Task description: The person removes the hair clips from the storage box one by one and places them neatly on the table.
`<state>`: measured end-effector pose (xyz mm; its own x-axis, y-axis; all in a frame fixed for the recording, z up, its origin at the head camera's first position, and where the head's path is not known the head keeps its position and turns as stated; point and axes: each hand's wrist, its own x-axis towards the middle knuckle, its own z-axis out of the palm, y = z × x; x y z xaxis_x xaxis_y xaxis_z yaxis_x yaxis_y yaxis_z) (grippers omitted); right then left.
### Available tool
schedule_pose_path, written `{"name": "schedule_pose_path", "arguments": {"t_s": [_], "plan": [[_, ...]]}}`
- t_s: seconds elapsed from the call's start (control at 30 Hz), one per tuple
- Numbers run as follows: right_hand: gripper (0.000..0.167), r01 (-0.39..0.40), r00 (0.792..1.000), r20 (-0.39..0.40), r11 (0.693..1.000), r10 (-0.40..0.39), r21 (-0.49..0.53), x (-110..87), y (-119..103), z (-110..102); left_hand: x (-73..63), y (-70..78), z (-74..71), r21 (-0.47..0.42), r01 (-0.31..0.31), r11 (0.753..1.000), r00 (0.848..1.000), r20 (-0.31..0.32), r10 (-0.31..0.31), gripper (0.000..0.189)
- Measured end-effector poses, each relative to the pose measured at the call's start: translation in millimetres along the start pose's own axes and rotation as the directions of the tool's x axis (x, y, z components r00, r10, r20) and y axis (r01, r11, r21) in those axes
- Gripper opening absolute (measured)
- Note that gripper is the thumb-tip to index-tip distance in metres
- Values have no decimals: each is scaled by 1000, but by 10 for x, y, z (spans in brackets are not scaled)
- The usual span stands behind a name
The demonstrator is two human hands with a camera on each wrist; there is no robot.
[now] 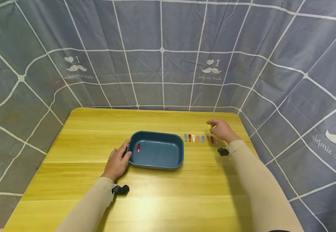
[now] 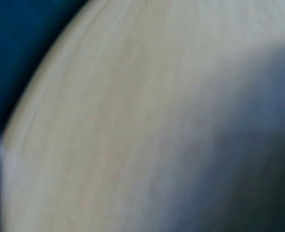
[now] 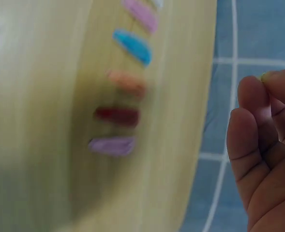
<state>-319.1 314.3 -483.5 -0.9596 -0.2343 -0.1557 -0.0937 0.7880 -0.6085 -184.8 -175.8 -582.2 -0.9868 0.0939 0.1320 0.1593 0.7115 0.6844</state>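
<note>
My right hand [image 1: 220, 129] pinches a small yellow hair clip [image 1: 209, 126] above the table, near the right end of a row of hair clips. In the right wrist view only a yellow speck shows between thumb and fingertip. Below it lie several clips, among them a purple clip [image 3: 112, 146], a dark red clip [image 3: 117, 116], an orange clip [image 3: 127, 83] and a blue clip [image 3: 132, 46]. My left hand [image 1: 116, 163] rests against the left end of a dark blue basin [image 1: 156, 167], thumb at its rim. Inside the basin lies a red clip [image 1: 138, 147].
The yellow wood-grain table [image 1: 168, 199] carries the basin in its middle, with the clip row just right of it. A grey curtain [image 1: 144, 71] with white grid lines hangs along the back and both sides. Black wrist cameras [image 1: 121, 189] sit on both sleeves.
</note>
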Motion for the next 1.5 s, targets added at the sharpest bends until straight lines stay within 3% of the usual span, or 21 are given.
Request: {"name": "schedule_pose_path", "arguments": {"t_s": [0.27, 0.73, 1.1, 1.5], "plan": [[44, -43, 998, -42, 996, 39, -78, -44, 416, -19, 25, -22, -3, 12, -15, 1000, 1000, -11, 15, 55], [45, -128, 991, -40, 991, 127, -39, -109, 727, 59, 19, 7, -7, 13, -9, 1000, 1000, -16, 9, 55], [42, -188, 982, -16, 982, 188, 6, -152, 773, 114, 23, 3, -17, 19, -4, 1000, 1000, -8, 4, 55], [42, -190, 982, -5, 982, 190, 4, -145, 846, 166, 17, -6, 4, 9, 5, 1000, 1000, -12, -5, 55]]}}
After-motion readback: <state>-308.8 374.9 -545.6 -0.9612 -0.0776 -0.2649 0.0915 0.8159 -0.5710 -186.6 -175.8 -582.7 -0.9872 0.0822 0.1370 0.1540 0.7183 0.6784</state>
